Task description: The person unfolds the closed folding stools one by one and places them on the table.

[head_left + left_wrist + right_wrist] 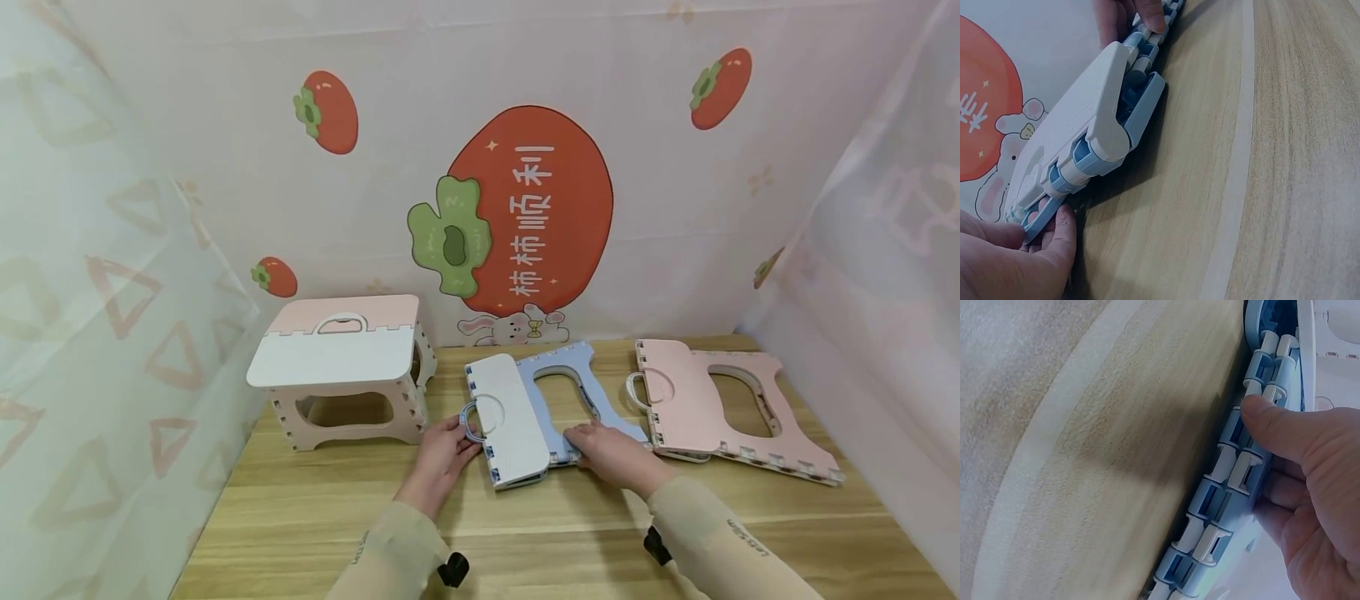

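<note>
The left hand (444, 454) holds the ring handle (1044, 220) of a blue-and-white stool (510, 421), its thumb on one side and its other fingers curled on the opposite side, leaving only the handle's thickness between them. The right hand (611, 454) pinches the stool's near, hinged edge. In the right wrist view, the thumb lies across the blue and white hinge pieces (1222, 462) and the other fingers bend behind them, so this grip is narrow too.

The stool lies on the desk (525, 542), between two others. To its left, just beyond the left hand, a pink-and-white stool (337, 358) stands upright on its legs. To its right, a pink stool (678, 400) lies folded down; its near left corner comes very close to the foot of the blue panel (600, 408), and whether they touch cannot be told. A backdrop (360, 217) printed with red persimmons rises behind all three. Each beige sleeve ends near a small black device (453, 570) at the wrist.

The blue-and-white stool is partly folded, its handle pointing left and the feet of its blue panel facing right. The long axis of its white panel runs from far to near, the near end slanting rightward.
</note>
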Tool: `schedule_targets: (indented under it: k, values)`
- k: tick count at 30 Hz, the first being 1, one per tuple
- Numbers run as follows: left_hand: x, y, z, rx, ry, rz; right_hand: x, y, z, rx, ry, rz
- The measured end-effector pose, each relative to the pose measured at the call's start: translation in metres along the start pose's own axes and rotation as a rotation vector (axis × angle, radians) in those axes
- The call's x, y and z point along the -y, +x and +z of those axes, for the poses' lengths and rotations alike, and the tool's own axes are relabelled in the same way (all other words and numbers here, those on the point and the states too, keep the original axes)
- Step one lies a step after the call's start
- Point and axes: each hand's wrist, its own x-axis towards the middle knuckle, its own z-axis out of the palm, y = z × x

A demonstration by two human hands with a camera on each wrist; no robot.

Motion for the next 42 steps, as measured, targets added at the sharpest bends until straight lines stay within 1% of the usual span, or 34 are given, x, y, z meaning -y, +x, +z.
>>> schedule_targets:
  k: [4, 8, 15, 25, 32, 42]
  values:
    - [0.0015, 0.002, -0.0007, -0.021, 0.012, -0.003, 0.004, 0.0017, -0.0017, 0.035, -0.017, 0.025]
    - [0.0009, 0.0015, -0.001, -0.03, 0.024, -0.011, 0.0072, 0.0022, -0.0033, 0.048, -0.025, 0.041]
    - [0.0008, -0.0009, -0.0026, -0.002, 0.039, 0.005, 0.0084, 0.0014, -0.0025, 0.031, -0.045, 0.031]
    - [0.002, -0.0023, -0.0036, 0.012, 0.038, 0.011, 0.0057, 0.0002, 0.0009, -0.005, -0.068, 0.006]
    - [0.0034, -0.0002, -0.0043, 0.008, 0.038, 0.006, 0.0053, -0.0003, 0.0017, -0.032, -0.063, -0.01]
    - [0.0042, -0.0013, -0.0045, 0.001, 0.034, 0.01, 0.0067, -0.0014, 0.0023, -0.053, -0.053, -0.032]
